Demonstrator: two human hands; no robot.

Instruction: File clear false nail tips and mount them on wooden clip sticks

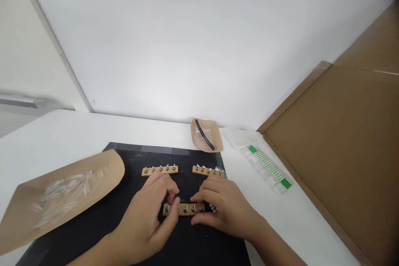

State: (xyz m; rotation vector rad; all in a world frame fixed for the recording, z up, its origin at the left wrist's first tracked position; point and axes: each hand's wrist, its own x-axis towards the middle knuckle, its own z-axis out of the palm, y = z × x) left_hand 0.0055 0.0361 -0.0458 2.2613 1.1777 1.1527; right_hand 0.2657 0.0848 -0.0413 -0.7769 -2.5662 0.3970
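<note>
A tan strip (190, 210) with several small metal pieces standing on it lies on the black mat (124, 199), between my two hands. My left hand (152, 212) is at its left end, fingers curled with thumb and fingertips near the strip; whether they pinch anything is hidden. Around the right end are the thumb and fingers of my right hand (221, 205), which are apart. Small whitish discs show partly beneath that hand. Two similar strips lie farther back, one at the left (160, 170) and one at the right (208, 171), both bearing small upright pieces.
A brown paper tray (109, 166) holding clear plastic pieces lies at left. Behind the mat, a smaller paper tray (202, 145) holds a dark curved file (205, 134). A clear packet with a green label (269, 167) lies at right, beside a cardboard panel (336, 133).
</note>
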